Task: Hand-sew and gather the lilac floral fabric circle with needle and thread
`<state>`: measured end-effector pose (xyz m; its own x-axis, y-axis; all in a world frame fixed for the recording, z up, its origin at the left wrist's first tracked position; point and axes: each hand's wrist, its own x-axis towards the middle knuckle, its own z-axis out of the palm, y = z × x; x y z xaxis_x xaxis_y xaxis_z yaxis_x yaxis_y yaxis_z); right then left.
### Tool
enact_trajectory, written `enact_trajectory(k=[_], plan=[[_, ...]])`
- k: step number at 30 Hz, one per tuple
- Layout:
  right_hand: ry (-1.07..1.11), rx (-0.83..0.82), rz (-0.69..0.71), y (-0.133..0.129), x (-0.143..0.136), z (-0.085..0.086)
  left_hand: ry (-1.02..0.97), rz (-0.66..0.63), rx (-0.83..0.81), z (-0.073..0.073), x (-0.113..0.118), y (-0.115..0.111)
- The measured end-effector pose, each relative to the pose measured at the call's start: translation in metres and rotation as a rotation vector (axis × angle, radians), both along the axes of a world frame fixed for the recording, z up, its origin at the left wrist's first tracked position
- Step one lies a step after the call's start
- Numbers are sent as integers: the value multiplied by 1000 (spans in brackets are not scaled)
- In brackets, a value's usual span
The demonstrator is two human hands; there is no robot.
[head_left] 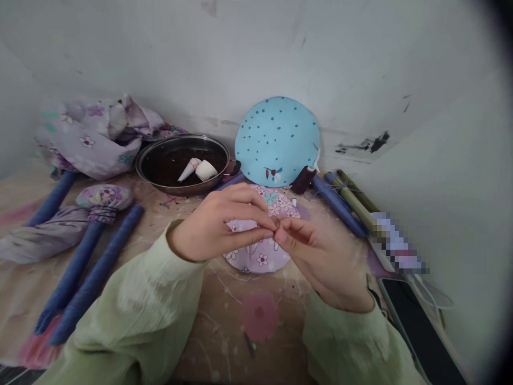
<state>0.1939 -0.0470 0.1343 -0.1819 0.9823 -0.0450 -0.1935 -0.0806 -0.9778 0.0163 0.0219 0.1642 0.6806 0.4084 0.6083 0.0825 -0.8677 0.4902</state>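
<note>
My left hand (pixel 226 222) and my right hand (pixel 320 259) meet near the middle of the view, fingertips pinched together. Between them is a small dark round object (pixel 276 222), too small to name. Beneath the hands lies a round, flower-printed pink and lilac fabric piece (pixel 256 259), partly covered by my fingers. Behind it a round light blue dotted disc (pixel 278 139) leans against the wall. At the disc's lower right edge a dark thread spool (pixel 303 180) lies tilted.
A metal pan (pixel 168 187) holds a white cone and a white cup-like piece. Flowered cloth (pixel 92 133) and blue wrapped rods (pixel 98 272) are at the left. More rods (pixel 340 206) and a phone (pixel 420 331) lie at the right.
</note>
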Motion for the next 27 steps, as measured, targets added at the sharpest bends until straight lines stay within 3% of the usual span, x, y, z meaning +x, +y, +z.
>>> enact_trajectory(k=[6,12,22,27], plan=[[-46,32,-16,0,0,0,51,84,87,-1,3,-4],[-49,37,-19,0,-1,-1,55,82,76,-2,3,-4],[222,38,-212,2,-8,-3,-105,15,-291,-9,16,-8],[267,74,-219,2,-10,-3,-195,23,-529,-15,25,-11]])
